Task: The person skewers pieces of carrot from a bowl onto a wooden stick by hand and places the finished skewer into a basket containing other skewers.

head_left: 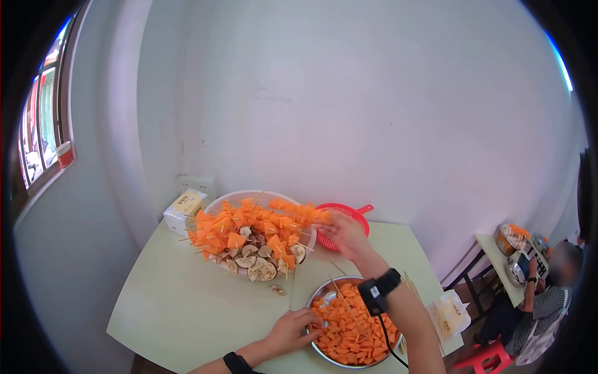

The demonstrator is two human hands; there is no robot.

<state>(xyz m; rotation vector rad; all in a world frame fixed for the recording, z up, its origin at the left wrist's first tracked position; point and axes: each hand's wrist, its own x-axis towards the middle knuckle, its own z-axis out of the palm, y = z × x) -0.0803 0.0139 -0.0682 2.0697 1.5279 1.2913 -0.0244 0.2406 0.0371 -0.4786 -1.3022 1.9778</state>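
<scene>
My right hand (341, 233) is closed on a skewer of orange pieces (300, 212), held over the right side of a pale basket (215, 203). That basket holds many orange skewers (227, 224) and sliced eggplant skewers (261, 268). At the left rim of a steel bowl (314, 355) filled with cut orange pieces (355, 340), my left hand (298, 328) has its fingertips bent over the pieces; whether they pinch one is too small to tell. A bare stick (346, 303) lies across the bowl's contents.
Behind my right hand is a red strainer (359, 215). A tissue pack (185, 209) stands left of the basket, another (448, 315) at the table's right edge. A loose slice (277, 290) lies on the table (187, 311). Another person (529, 318) sits at a table far right.
</scene>
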